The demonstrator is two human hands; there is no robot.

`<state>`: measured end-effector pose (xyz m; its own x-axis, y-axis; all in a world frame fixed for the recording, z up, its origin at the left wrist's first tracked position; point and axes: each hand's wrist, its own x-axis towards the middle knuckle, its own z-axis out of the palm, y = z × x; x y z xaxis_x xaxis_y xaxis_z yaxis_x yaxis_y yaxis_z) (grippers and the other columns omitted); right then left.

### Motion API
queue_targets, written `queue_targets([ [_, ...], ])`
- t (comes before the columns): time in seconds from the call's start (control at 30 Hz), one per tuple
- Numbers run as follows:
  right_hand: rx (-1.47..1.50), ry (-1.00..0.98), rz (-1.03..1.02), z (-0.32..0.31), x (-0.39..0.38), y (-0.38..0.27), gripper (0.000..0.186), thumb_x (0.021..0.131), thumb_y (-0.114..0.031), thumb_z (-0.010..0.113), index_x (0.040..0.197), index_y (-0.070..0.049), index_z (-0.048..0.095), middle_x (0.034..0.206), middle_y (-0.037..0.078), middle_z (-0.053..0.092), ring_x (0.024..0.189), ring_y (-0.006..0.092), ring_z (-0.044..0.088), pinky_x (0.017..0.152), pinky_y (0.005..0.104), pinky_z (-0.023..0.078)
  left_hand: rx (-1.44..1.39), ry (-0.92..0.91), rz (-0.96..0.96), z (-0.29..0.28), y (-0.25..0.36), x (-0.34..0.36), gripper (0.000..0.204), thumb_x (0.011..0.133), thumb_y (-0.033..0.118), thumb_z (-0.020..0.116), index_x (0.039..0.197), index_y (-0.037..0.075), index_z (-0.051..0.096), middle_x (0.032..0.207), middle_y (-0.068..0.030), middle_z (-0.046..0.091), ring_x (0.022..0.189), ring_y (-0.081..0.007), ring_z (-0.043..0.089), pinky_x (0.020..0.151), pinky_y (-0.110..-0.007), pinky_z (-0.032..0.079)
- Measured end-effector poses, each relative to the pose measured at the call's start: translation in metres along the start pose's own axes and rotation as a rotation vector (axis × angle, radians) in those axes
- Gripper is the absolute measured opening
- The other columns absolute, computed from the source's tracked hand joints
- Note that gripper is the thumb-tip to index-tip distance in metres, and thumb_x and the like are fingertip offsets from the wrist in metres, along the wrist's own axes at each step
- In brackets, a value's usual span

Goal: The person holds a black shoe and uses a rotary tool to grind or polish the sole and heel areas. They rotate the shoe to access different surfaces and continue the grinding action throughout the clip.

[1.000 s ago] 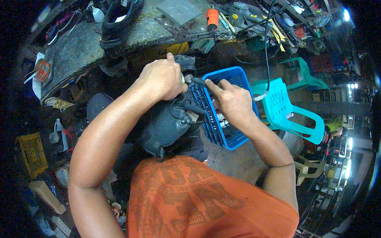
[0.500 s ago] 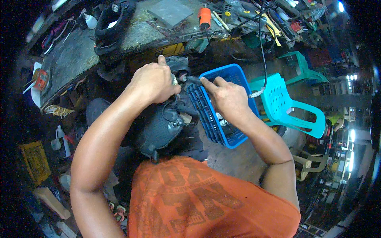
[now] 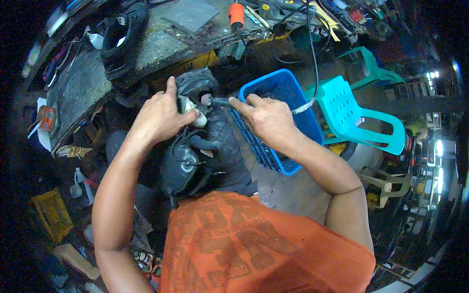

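Note:
My right hand (image 3: 273, 117) is closed round a slim dark rotary tool (image 3: 222, 101). Its small roundish pinkish-grey tip points left, close to the pale part under my left hand; whether they touch I cannot tell. My left hand (image 3: 161, 112) grips a dark piece with a pale whitish patch (image 3: 188, 108), thumb pressed over it and index finger stretched upward. My palm hides much of that piece, so its kind is unclear. Below, over my lap, lies a black textured item with straps (image 3: 185, 163), and crumpled dark cloth (image 3: 195, 80) shows beyond.
A blue plastic basket (image 3: 281, 75) stands right beside my right hand. Behind it are a teal plastic chair (image 3: 337, 110) and a hanging cable (image 3: 315, 58). A cluttered workbench (image 3: 156, 44) runs along the far side, bearing a black shoe (image 3: 119, 44) and an orange cylinder (image 3: 236, 17).
My left hand has shifted left and turned, uncovering the pale patch. The black item on my lap has also turned. The tool's tip is more visible, and the whole view has moved slightly.

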<state>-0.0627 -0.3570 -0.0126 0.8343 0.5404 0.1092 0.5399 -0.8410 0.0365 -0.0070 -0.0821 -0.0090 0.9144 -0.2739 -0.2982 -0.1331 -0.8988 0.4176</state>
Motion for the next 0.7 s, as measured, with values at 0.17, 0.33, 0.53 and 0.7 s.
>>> queue_targets([
  [0.17,0.135,0.033,0.015,0.002,0.001,-0.003,0.036,0.093,-0.019,0.074,0.128,-0.015,0.073,0.090,0.010,0.067,0.076,0.0289,0.072,0.066,0.0421,0.059,-0.173,0.006,-0.004,0.010,-0.027,-0.012,0.119,0.081,0.053,0.078,0.161,-0.015,0.023,0.138,-0.0398,0.060,0.129,-0.0492,0.063,0.111,-0.045,0.049],
  [0.33,0.529,0.201,-0.060,-0.009,-0.001,0.007,0.032,0.094,-0.011,0.076,0.126,-0.007,0.071,0.099,0.013,0.072,0.073,0.0304,0.067,0.065,0.0402,0.055,-0.329,0.080,-0.114,0.028,-0.036,-0.021,0.123,0.081,0.050,0.077,0.164,-0.013,0.012,0.154,-0.0397,0.043,0.142,-0.0488,0.052,0.120,-0.043,0.042],
  [0.53,0.685,0.153,0.194,0.002,-0.019,0.010,0.033,0.099,-0.016,0.071,0.131,-0.009,0.067,0.100,0.018,0.068,0.092,0.0395,0.069,0.078,0.0460,0.056,-0.394,0.122,-0.198,0.037,-0.025,-0.023,0.134,0.076,0.047,0.085,0.167,-0.008,0.004,0.162,-0.0389,0.033,0.151,-0.0468,0.041,0.126,-0.044,0.033],
  [0.7,0.745,0.248,0.233,0.051,-0.014,0.001,0.035,0.094,-0.016,0.078,0.125,-0.006,0.068,0.106,0.018,0.068,0.101,0.0376,0.068,0.084,0.0437,0.055,-0.444,0.046,-0.099,0.027,-0.037,-0.022,0.138,0.070,0.040,0.092,0.167,-0.008,0.006,0.159,-0.0357,0.040,0.148,-0.0415,0.046,0.124,-0.042,0.036],
])
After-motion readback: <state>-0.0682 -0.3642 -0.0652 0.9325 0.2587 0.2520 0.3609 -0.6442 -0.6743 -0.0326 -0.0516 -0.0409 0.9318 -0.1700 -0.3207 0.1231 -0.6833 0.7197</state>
